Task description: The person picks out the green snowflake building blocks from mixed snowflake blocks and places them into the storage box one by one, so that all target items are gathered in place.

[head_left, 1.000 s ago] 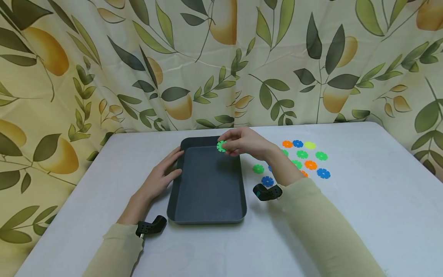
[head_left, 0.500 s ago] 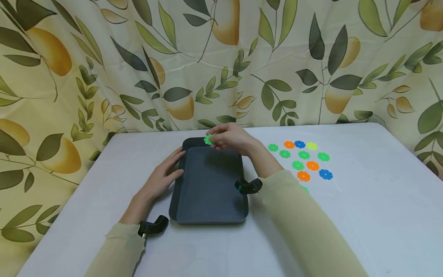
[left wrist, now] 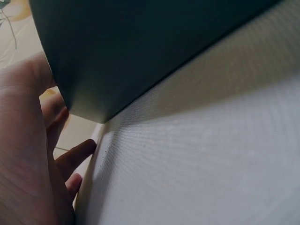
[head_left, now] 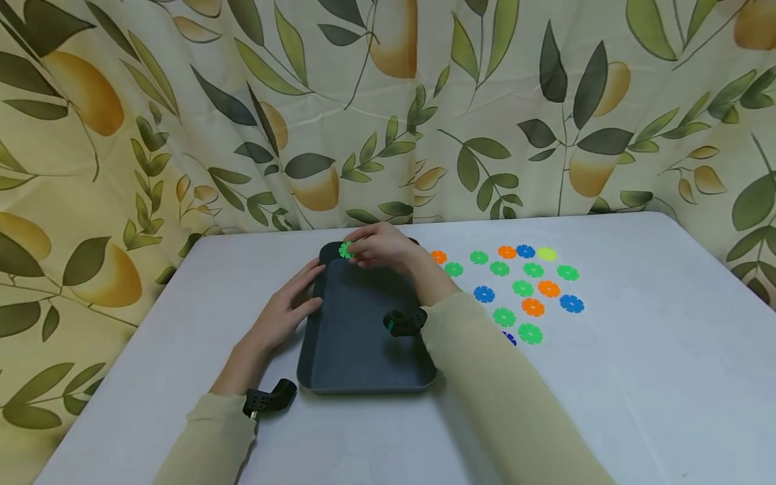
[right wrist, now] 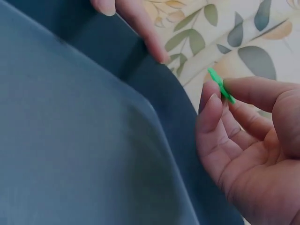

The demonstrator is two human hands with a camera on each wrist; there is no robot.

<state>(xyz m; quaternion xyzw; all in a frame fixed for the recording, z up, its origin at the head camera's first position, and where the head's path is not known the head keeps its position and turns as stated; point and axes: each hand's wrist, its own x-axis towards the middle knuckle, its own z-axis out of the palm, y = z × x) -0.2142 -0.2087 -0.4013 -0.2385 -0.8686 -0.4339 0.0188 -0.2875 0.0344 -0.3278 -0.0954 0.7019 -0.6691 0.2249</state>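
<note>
Head view: right hand (head_left: pixel 382 246) pinches a green disc (head_left: pixel 345 250), seemingly above the tray (head_left: pixel 351 330); left hand (head_left: pixel 283 308), fingers extended, touches its side.

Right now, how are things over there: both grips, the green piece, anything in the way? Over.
Right grip pinches green piece near far end of tray. Left grip touches tray's left side. No visible obstruction.

The disc (head_left: pixel 345 250), green, thin and notched round its rim, is pinched between the thumb and fingers of the right hand (head_left: pixel 384 246), held up by the tray's far end and tilted nearly edge-on in the right wrist view. The tray (head_left: pixel 358 337), dark grey and rectangular with rounded corners and raised sides, lies flat and lengthwise, the left hand (head_left: pixel 283 311) touching its left side.
</note>
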